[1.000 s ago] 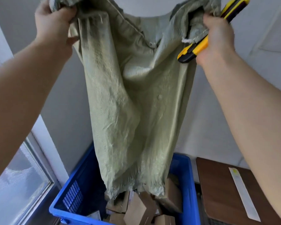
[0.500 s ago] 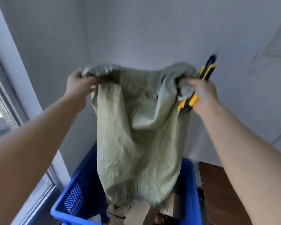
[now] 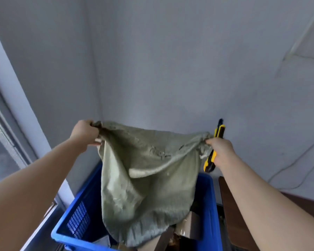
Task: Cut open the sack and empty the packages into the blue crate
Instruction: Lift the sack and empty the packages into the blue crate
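Packages [image 3: 189, 226] lay in the crate [image 3: 71, 238], and the limp sack [image 3: 145, 187] hung over them, mouth down. The left hand [image 3: 84, 132] had its fingers clenched on one upper corner. The right hand [image 3: 220, 151] grasped the other corner together with the knife [image 3: 218, 131]. The step called for short shakes, with the mouth kept inside the crate.

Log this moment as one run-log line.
left hand grips sack corner | right hand grips sack and utility knife | sack hangs into blue crate | packages in crate
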